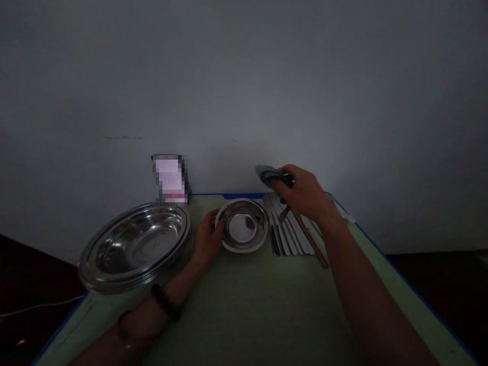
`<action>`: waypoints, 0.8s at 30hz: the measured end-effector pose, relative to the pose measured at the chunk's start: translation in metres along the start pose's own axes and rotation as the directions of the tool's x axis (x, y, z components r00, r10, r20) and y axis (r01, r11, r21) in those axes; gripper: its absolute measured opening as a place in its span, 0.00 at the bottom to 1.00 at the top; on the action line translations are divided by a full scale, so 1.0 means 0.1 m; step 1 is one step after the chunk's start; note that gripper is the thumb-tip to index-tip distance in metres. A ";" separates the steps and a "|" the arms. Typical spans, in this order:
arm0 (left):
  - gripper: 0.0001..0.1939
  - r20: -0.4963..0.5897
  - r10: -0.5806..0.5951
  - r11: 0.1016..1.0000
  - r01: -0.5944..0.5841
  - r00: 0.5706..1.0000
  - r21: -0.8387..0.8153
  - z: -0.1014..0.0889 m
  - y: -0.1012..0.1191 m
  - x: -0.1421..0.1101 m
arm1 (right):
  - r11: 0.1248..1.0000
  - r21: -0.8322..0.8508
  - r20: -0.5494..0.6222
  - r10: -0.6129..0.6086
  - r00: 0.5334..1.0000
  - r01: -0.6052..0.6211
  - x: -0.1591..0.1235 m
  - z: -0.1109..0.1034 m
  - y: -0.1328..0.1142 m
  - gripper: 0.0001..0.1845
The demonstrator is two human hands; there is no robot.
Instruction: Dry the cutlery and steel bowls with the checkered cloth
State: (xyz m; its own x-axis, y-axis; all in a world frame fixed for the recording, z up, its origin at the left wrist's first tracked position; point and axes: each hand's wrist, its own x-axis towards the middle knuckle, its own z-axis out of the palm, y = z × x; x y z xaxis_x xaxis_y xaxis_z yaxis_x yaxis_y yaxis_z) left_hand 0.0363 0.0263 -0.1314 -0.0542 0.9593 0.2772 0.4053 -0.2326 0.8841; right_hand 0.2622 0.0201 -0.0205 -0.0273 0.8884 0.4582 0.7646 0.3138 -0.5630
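Note:
My left hand (208,239) is closed on the left rim of a small shiny steel bowl (242,249), with its thumb over the edge. The bowl stands upright on the green table and looks bare inside. My right hand (301,190) is raised above the table, up and to the right of the bowl. Its fingers are closed on a rounded grey-blue thing (266,173) with a dark part, too dim to name. Below that hand lies a row of flat metal cutlery (292,236), handles toward me, and brown wooden chopsticks (318,250) on its right side.
A stack of wide steel basins (91,274) stands on the left of the table (244,315). Behind it a phone (170,178) with a lit, pixelated screen leans at the wall (244,91). A white thing (345,212) lies near the right edge.

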 end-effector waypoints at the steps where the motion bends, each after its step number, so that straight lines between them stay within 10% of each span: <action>1: 0.18 -0.014 0.016 1.000 -0.016 1.000 -0.007 0.00 0.01 -0.02 | 0.999 0.035 0.144 -0.042 0.989 0.037 -0.02 0.07 -0.01 0.13; 4: 0.16 -0.052 0.058 0.998 -0.059 0.997 -0.023 0.00 0.06 -0.06 | 0.987 0.143 0.479 -0.138 0.867 0.079 -0.07 0.27 -0.01 0.14; 12: 0.16 -0.073 0.163 0.985 -0.166 0.984 -0.045 -0.05 0.11 -0.15 | 0.984 -0.020 0.279 -0.164 0.946 0.176 -0.11 0.58 -0.02 0.34; 17: 0.15 0.016 0.274 0.961 -0.275 0.962 0.024 -0.05 0.14 -0.22 | 0.971 -0.138 0.308 -0.147 0.940 0.197 -0.12 0.64 -0.03 0.10; 24: 0.15 -0.020 0.265 0.962 -0.262 0.964 0.081 -0.13 0.08 -0.13 | 0.987 -0.162 0.191 0.006 0.982 0.025 -0.16 0.83 -0.01 0.19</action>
State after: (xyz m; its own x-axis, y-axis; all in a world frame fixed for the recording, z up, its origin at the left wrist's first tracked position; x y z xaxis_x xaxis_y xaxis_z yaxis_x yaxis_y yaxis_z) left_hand 0.0287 0.0101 -0.1226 0.0365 0.8601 0.5088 0.4779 -0.4622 0.7470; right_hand 0.2080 0.0333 -0.0846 -0.1446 0.9380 0.3152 0.8577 0.2776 -0.4328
